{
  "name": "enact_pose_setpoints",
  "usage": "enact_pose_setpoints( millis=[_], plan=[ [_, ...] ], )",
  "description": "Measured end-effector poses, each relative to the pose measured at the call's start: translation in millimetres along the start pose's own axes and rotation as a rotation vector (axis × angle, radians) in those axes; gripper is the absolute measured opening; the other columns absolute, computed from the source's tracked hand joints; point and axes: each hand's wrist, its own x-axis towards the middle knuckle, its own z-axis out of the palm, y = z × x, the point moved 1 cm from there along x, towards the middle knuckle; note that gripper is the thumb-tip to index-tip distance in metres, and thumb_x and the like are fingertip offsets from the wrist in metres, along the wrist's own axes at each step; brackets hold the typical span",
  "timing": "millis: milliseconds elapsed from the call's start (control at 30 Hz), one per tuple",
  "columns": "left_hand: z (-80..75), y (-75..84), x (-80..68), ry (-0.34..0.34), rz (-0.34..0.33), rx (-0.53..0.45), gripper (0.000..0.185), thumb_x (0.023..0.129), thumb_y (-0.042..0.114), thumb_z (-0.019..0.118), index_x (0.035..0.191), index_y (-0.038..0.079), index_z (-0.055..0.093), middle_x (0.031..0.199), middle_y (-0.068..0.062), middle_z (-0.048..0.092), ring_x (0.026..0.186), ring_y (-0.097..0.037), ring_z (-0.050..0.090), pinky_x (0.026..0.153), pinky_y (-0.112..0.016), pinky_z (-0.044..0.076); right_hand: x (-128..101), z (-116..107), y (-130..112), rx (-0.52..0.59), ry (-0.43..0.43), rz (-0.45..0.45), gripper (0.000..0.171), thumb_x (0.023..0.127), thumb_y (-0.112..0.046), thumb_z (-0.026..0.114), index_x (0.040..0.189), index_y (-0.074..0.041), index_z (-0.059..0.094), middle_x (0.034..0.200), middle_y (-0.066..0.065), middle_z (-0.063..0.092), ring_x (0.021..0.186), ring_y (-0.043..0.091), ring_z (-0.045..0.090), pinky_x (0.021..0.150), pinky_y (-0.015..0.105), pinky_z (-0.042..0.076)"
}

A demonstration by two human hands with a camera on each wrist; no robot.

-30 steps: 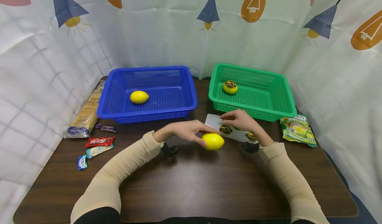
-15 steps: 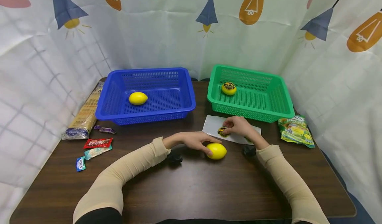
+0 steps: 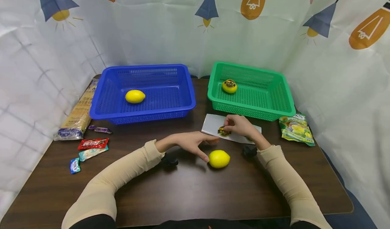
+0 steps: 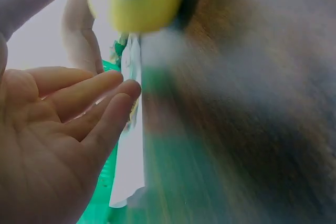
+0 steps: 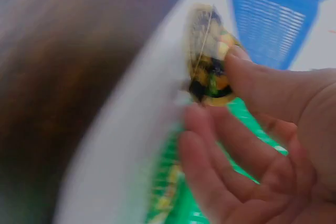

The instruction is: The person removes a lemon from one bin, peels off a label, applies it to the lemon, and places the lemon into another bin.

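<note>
Round yellow-and-black sticker (image 3: 223,131), pinched by right hand (image 3: 240,125) fingers; left hand (image 3: 190,142) fingers loose beside lemon (image 3: 219,159).

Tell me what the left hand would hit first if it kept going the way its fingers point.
Most likely the white sticker sheet: the left hand points along the table toward it, with the lemon lying just beside that line. Depth is hard to judge.
</note>
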Motion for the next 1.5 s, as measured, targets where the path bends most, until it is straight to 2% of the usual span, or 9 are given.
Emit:
enact_pose_setpoints(
  millis=[100,233,367,467,600,800,1033,1267,1500],
  plan=[
    [4.5,4.2,-11.8,0.036,0.021,0.056,0.095,0.083,0.039,0.080,0.157,0.009,0.029,0.159,-0.006,0.041,0.140,-0.020,0.050,0.117,-0.040,0.041,-5.9,-6.7,-11.1,0.054,-0.023,-0.036,0.012,0.094,-0.023,0.069,0.095,-0.013,0.062,0.106,0.007,0.073,0.083,0.017,0.058,0.070,0.029,0.044],
    [22.5,23.0,-12.0,0.086,0.111,0.228,0.097,0.077,0.046,0.083,0.155,0.017,0.034,0.156,-0.004,0.045,0.138,-0.018,0.049,0.115,-0.037,0.042,-24.7,-23.3,-24.3,0.125,0.007,-0.080,0.011,0.096,-0.020,0.066,0.095,-0.012,0.059,0.112,0.008,0.073,0.095,0.018,0.065,0.079,0.030,0.050],
    [51.3,49.7,-3.5,0.027,0.207,0.406,0.088,0.081,0.059,0.075,0.154,0.032,0.035,0.152,-0.004,0.046,0.135,-0.017,0.050,0.111,-0.032,0.046,-42.7,-35.0,-30.8,0.232,0.027,-0.126,0.012,0.097,-0.019,0.064,0.095,-0.009,0.057,0.114,0.009,0.071,0.098,0.018,0.068,0.084,0.027,0.055],
    [67.5,60.9,2.8,-0.027,0.240,0.441,0.077,0.087,0.054,0.070,0.153,0.034,0.036,0.146,-0.003,0.052,0.128,-0.013,0.055,0.105,-0.026,0.049,-50.3,-36.0,-31.6,0.303,0.030,-0.133,0.013,0.098,-0.018,0.064,0.096,-0.008,0.057,0.115,0.011,0.070,0.098,0.019,0.068,0.083,0.023,0.055],
    [66.9,59.6,4.7,-0.012,0.179,0.373,0.073,0.090,0.035,0.074,0.152,0.028,0.038,0.136,-0.001,0.059,0.120,-0.009,0.057,0.102,-0.023,0.049,-57.1,-31.7,-31.1,0.356,0.001,-0.142,0.013,0.098,-0.018,0.063,0.098,-0.007,0.057,0.108,0.011,0.067,0.091,0.020,0.066,0.078,0.026,0.054],
    [34.5,33.1,1.7,0.019,0.078,0.262,0.074,0.090,0.022,0.073,0.154,0.022,0.036,0.139,-0.005,0.056,0.122,-0.015,0.054,0.107,-0.030,0.045,-64.5,-25.4,-28.8,0.439,-0.069,-0.171,0.013,0.097,-0.014,0.064,0.100,-0.004,0.056,0.093,0.009,0.063,0.079,0.014,0.061,0.074,0.033,0.056],
    [5.0,9.7,7.5,0.011,0.005,0.146,0.074,0.088,0.018,0.075,0.152,0.010,0.039,0.144,-0.009,0.055,0.127,-0.019,0.053,0.114,-0.036,0.041,-61.6,-6.7,-37.9,0.440,-0.151,-0.199,0.013,0.095,-0.017,0.068,0.096,-0.008,0.059,0.098,0.007,0.054,0.074,0.012,0.060,0.063,0.024,0.049],
    [-7.7,-0.5,16.5,-0.089,-0.082,-0.076,0.069,0.088,0.012,0.074,0.149,0.016,0.041,0.143,-0.002,0.055,0.125,-0.010,0.050,0.115,-0.030,0.038,-51.4,12.0,-49.6,0.306,-0.036,-0.318,0.012,0.089,-0.017,0.075,0.092,-0.013,0.064,0.091,0.004,0.061,0.070,0.014,0.059,0.063,0.021,0.049],
    [-11.7,-0.3,18.3,-0.132,-0.101,-0.164,0.062,0.090,0.007,0.071,0.145,0.014,0.043,0.140,-0.006,0.055,0.123,-0.012,0.050,0.113,-0.029,0.039,-48.0,19.5,-53.4,0.146,0.096,-0.338,0.013,0.086,-0.018,0.078,0.089,-0.016,0.065,0.084,-0.001,0.063,0.073,0.015,0.055,0.061,0.020,0.049]
  ],
)
